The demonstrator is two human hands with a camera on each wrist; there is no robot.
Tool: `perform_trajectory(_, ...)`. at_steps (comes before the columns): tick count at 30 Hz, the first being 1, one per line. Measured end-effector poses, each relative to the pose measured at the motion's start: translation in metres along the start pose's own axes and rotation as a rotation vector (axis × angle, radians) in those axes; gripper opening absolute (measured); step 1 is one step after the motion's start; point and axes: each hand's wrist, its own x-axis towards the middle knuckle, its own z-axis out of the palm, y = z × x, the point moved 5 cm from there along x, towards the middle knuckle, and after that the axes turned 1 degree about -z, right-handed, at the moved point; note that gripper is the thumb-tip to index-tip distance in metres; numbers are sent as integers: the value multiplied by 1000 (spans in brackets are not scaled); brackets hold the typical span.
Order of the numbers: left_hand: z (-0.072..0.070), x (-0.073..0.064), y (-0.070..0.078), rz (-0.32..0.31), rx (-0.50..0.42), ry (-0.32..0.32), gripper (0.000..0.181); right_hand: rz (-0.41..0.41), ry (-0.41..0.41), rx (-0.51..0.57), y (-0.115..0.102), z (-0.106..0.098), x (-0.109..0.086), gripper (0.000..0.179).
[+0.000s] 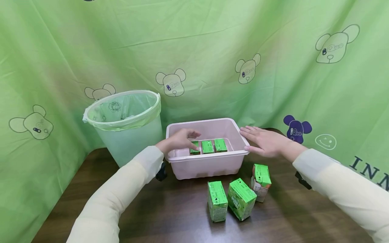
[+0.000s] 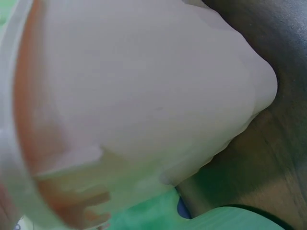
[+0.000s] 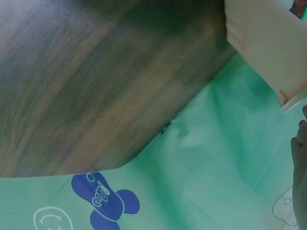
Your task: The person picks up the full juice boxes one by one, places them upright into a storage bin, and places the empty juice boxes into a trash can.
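Note:
A pale pink plastic bin (image 1: 209, 166) stands on the table, and its outer side fills much of the left wrist view. Three small green cartons sit in a row inside: a left one (image 1: 194, 151), a middle one (image 1: 208, 147) and a right one (image 1: 221, 145). My left hand (image 1: 179, 139) reaches over the bin's left rim, fingers spread, its thumb overlapping the left carton in the head view. At the right rim, my right hand (image 1: 263, 140) lies with fingers extended along the edge; only its side shows in the right wrist view.
Three more green cartons, one left (image 1: 217, 202), one central (image 1: 241, 199) and one right (image 1: 261, 182), stand on the dark wooden table (image 1: 170, 209) before the bin. A lined waste bin (image 1: 130, 141) is at the left. Behind hangs a green printed curtain (image 1: 206, 37).

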Motion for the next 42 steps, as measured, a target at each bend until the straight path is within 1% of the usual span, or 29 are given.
perform_trajectory(5, -12, -12, 9, 42, -36, 48, 64, 22, 7, 23, -5, -4, 0, 66)
perform_trajectory(9, -21, -26, 17, 70, -49, 92, 62, 8, 56, 38, -12, -10, -3, 62)
perform_trajectory(13, -30, -43, 27, 95, -72, 143, 60, -22, 135, 24, -18, -16, -5, 60)
perform_trajectory(15, -34, -51, 31, 117, -90, 169, 58, -37, 183, 12, -21, -20, -8, 60)
perform_trajectory(17, -37, -60, 35, 142, -102, 195, 56, -55, 242, 7, -23, -25, -12, 59)
perform_trajectory(20, -40, -72, 41, 188, -85, 239, 54, -107, 351, 8, -27, -33, -19, 56)
perform_trajectory(23, -45, -85, 47, 249, -19, 297, 54, -142, 458, 11, -31, -40, -27, 52)
perform_trajectory(25, -50, -95, 50, 295, 38, 341, 54, -135, 509, 8, -33, -43, -33, 51)
perform_trajectory(28, -56, -111, 53, 370, 116, 403, 53, -104, 552, 19, -35, -46, -42, 51)
perform_trajectory(30, -62, -122, 53, 408, 157, 450, 51, -89, 573, 38, -36, -48, -47, 51)
perform_trajectory(34, -75, -145, 50, 481, 250, 572, 50, -80, 597, 92, -39, -51, -57, 50)
perform_trajectory(37, -86, -160, 45, 527, 340, 667, 52, -69, 598, 118, -41, -51, -65, 52)
perform_trajectory(39, -94, -170, 39, 540, 404, 733, 54, -48, 590, 132, -42, -50, -71, 53)
perform_trajectory(42, -105, -182, 26, 518, 491, 835, 57, -11, 568, 164, -43, -48, -79, 57)
